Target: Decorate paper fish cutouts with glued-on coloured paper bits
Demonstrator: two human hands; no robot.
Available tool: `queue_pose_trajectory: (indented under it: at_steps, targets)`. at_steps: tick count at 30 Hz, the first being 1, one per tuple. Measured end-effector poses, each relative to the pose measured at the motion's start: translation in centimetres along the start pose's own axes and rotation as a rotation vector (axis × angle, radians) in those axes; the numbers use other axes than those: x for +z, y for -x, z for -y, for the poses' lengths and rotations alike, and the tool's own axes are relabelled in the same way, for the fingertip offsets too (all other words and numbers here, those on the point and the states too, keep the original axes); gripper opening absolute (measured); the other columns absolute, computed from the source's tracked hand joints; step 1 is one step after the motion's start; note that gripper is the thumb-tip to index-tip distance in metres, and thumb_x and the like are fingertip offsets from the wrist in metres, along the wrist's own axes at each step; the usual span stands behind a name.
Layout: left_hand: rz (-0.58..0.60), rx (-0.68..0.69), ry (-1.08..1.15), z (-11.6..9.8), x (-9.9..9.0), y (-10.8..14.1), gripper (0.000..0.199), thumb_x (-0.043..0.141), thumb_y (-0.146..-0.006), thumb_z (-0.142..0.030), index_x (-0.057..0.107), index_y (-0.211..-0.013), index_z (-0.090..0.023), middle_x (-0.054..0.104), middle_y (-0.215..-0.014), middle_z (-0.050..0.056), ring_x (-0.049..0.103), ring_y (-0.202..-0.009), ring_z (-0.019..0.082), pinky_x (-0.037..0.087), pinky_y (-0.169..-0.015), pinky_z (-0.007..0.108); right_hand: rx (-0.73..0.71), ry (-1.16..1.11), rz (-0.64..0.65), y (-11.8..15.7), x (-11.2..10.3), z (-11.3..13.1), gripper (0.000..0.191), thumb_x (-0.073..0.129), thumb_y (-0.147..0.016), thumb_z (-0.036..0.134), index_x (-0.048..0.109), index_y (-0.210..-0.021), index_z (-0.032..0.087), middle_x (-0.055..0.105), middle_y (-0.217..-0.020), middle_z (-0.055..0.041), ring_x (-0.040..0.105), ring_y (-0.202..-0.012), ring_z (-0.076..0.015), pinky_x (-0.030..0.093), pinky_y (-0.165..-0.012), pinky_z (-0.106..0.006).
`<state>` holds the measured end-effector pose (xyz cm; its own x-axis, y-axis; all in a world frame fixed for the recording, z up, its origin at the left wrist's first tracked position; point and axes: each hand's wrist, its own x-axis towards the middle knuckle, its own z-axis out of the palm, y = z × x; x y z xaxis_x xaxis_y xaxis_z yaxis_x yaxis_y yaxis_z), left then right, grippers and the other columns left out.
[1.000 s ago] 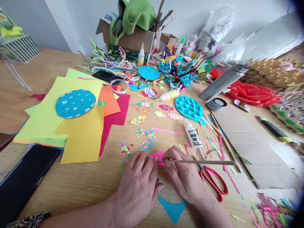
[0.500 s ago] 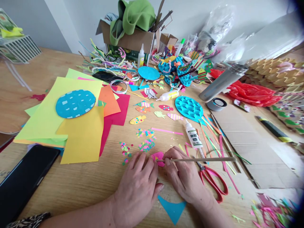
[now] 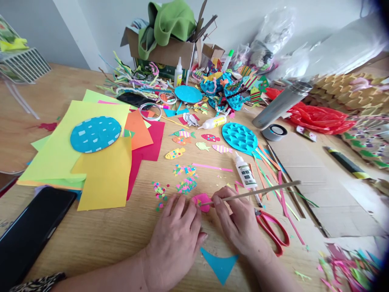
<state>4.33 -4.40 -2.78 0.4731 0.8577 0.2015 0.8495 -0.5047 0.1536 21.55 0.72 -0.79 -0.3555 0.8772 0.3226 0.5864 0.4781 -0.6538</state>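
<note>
A small pink paper fish (image 3: 204,202) lies flat on the table between my hands. My left hand (image 3: 178,235) rests flat with its fingers stretched forward, the index fingertip at the fish's left edge. Pinched in my right hand (image 3: 235,221) is a thin wooden stick (image 3: 264,190), its tip down on the fish beside a small yellow piece. Beyond my fingers lie tiny paper triangles (image 3: 187,184) and round paper dots (image 3: 159,190). Red-handled scissors (image 3: 273,233) are beside my right hand, and a blue paper scrap (image 3: 220,264) is between my wrists.
Decorated paper fish (image 3: 175,153) lie farther back, near a scalloped blue disc (image 3: 239,137) and a glue bottle (image 3: 244,172). Coloured sheets (image 3: 105,178) and a black phone (image 3: 36,231) are at left. Cardboard (image 3: 322,178) and a grey flask (image 3: 281,105) are at right.
The stick's far end has swung upward, so the stick now slants more steeply. Its tip stays on the pink fish. My left hand has hardly moved; the whole view has shifted slightly.
</note>
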Motion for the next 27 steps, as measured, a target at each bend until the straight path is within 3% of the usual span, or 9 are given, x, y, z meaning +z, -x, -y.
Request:
queue_pose_trajectory:
  at_steps: [5, 14, 22, 27]
  targets:
    - [0.025, -0.004, -0.001, 0.0, -0.3, -0.1, 0.042, 0.053, -0.091, -0.044, 0.063, -0.118, -0.013, 0.060, -0.122, 0.010, 0.047, -0.117, 0.031, 0.032, -0.108, 0.049, 0.098, -0.038, -0.150, 0.3, -0.1, -0.4, 0.019, 0.046, -0.096, 0.020, 0.055, -0.080, 0.020, 0.059, -0.069, 0.0013, 0.056, -0.063, -0.0121, 0.041, -0.060, -0.025]
    - [0.034, -0.012, 0.024, -0.1, -0.8, -0.2, 0.040, 0.055, -0.091, -0.043, 0.062, -0.116, -0.013, 0.061, -0.116, 0.010, 0.049, -0.114, 0.030, 0.035, -0.107, 0.049, 0.226, -0.197, -0.247, 0.3, 0.3, -1.2, 0.028, 0.047, -0.097, 0.034, 0.058, -0.076, 0.019, 0.061, -0.070, -0.0022, 0.062, -0.064, -0.0155, 0.047, -0.057, -0.026]
    - [0.030, 0.006, -0.012, -0.1, -0.9, -0.2, 0.045, 0.052, -0.092, -0.047, 0.060, -0.120, -0.012, 0.061, -0.117, 0.011, 0.049, -0.114, 0.031, 0.035, -0.105, 0.049, 0.235, -0.285, -0.264, -1.0, 0.5, -1.1, 0.024, 0.052, -0.094, 0.035, 0.061, -0.080, 0.018, 0.063, -0.078, -0.0034, 0.065, -0.067, -0.0158, 0.053, -0.060, -0.028]
    - [0.016, 0.007, -0.010, -0.2, -0.9, -0.1, 0.046, 0.054, -0.091, -0.046, 0.058, -0.122, -0.012, 0.061, -0.120, 0.012, 0.049, -0.114, 0.030, 0.040, -0.098, 0.045, 0.250, -0.221, -0.224, -1.8, 0.0, -1.0, 0.023, 0.054, -0.093, 0.038, 0.065, -0.087, 0.018, 0.066, -0.080, -0.0045, 0.066, -0.069, -0.0167, 0.052, -0.062, -0.029]
